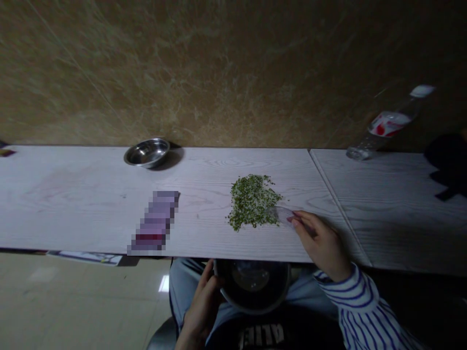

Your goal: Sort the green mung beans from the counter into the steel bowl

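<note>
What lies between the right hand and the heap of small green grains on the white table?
In the head view, a thin, pale, see-through piece lies there; the right hand pinches one end, and the other reaches the green heap's edge.

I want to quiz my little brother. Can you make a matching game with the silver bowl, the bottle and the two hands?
1. Silver bowl
2. Bottle
3. Left hand
4. Right hand

A. White cap on top
B. Holding a thin clear piece
C. Shiny, near the wall
D. At the rim of the dark bowl

Pairs: 1-C, 2-A, 3-D, 4-B
</note>
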`<state>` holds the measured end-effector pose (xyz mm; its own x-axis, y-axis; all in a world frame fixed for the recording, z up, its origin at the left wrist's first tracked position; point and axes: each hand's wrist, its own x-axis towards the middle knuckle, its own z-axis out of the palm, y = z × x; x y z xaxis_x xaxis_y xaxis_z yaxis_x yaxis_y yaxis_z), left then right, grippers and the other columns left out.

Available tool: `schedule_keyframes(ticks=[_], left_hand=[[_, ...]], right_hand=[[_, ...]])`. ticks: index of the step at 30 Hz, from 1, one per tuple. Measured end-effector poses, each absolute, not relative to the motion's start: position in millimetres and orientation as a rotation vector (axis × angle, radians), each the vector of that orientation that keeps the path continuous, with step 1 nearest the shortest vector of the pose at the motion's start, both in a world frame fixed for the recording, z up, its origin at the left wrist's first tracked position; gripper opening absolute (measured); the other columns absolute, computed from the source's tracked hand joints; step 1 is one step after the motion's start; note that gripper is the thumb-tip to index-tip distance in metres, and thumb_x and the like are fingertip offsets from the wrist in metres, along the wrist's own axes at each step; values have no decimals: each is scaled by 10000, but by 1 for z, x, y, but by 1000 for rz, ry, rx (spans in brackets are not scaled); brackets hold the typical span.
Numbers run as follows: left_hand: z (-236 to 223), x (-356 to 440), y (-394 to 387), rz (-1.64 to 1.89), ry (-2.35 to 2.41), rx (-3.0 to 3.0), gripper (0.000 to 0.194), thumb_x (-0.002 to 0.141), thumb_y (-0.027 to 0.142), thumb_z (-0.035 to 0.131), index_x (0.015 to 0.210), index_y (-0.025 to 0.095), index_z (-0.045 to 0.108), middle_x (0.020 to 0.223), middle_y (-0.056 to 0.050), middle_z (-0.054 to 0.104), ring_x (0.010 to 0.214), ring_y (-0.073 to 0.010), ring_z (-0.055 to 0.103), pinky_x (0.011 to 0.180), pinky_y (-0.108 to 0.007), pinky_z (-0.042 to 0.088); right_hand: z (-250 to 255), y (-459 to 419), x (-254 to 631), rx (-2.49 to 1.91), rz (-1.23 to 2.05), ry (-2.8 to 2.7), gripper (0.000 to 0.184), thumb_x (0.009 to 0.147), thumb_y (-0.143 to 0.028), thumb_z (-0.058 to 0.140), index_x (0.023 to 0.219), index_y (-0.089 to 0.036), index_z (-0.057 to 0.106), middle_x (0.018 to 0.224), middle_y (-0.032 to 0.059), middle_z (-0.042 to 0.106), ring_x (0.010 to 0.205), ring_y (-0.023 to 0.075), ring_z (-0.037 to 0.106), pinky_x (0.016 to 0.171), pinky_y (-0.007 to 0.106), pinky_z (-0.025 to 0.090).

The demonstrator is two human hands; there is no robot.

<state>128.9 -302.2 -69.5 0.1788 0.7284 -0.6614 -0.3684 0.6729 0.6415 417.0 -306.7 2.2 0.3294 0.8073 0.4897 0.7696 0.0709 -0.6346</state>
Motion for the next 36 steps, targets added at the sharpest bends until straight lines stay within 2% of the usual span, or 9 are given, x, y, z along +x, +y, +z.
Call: schedule_keyframes(ticks=[4, 11, 15, 22, 26, 30, 36], left_hand=[[-68, 130, -303, 819, 1185, 360, 746, 629, 242, 721, 1361, 220, 576, 1180, -103, 744, 1067, -340, 685, 864, -419, 515], [-50, 133, -300, 801, 1184, 359, 750, 585, 232, 763, 1311, 188, 579, 1086, -94, 771, 1081, -346, 678, 862, -410, 525], [-45, 135, -299, 797, 1169, 369, 760, 571, 222, 758, 1313, 184, 596, 1097, -103, 773, 1057, -351, 689, 857, -411, 525], [-55, 134, -300, 754, 1201, 370, 849, 611, 233, 741, 1435, 208, 534, 1215, -118, 746, 1083, -352, 679, 780, -383, 533], [-61, 135, -300, 758, 1201, 380, 860, 637, 250, 724, 1465, 210, 496, 1207, -110, 750, 1052, -338, 688, 758, -376, 535], [-62, 137, -302, 762, 1162, 359, 879, 654, 240, 713, 1495, 224, 459, 1210, -101, 754, 1090, -335, 688, 848, -396, 532], [-64, 135, -304, 739, 1204, 383, 796, 663, 264, 697, 1441, 272, 530, 1281, -97, 722, 1154, -348, 667, 871, -417, 525]], right_hand=[[1, -298, 414, -1681, 47, -1479, 192, 946, -273, 590, 1059, -198, 726, 947, 99, 810, 841, 257, 783, 755, 371, 638], [1, -290, 400, -1630, 12, -1565, 199, 943, -200, 565, 1075, -204, 715, 939, 88, 812, 826, 242, 782, 737, 347, 629], [7, -290, 392, -1590, 8, -1603, 208, 939, -170, 557, 1068, -204, 717, 923, 82, 811, 815, 233, 778, 751, 341, 626], [8, -285, 420, -1658, 159, -1433, 181, 931, -279, 587, 1056, -227, 707, 970, 84, 807, 875, 238, 773, 736, 334, 612], [12, -255, 460, -1682, 352, -1311, 214, 889, -320, 608, 1058, -212, 681, 904, 84, 803, 847, 236, 770, 717, 331, 598], [19, -206, 489, -1697, 481, -1263, 190, 820, -231, 624, 1001, -196, 669, 833, 72, 788, 780, 218, 748, 712, 326, 570], [14, -141, 500, -1697, 531, -1221, 175, 766, -182, 632, 938, -185, 665, 720, 30, 736, 650, 177, 679, 616, 282, 512]])
